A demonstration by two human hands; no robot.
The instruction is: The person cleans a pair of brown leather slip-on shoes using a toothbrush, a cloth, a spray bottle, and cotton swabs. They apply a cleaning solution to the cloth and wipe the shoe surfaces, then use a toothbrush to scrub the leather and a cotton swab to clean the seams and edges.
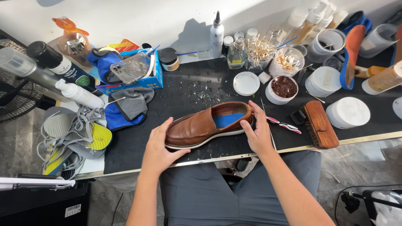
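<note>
Our left hand point(158, 147) cups the toe of the brown shoe point(208, 123) and our right hand point(257, 133) grips its heel, so both hands are closed on it with the shoe between them. The shoe lies on the black mat point(201, 90) just in front of us, its long way going left to right, toe to the left. A wooden brush point(320, 124) and an open jar of brown polish point(282, 89) sit near our right hand.

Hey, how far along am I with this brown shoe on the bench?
Done: the brown loafer lies on the black mat, and the jar of brown polish is open. In hand: your left hand grips the toe, your right hand the heel. Left, probably: the wooden brush lies untouched beside it. The pictures don't show whether polish is on.
</note>
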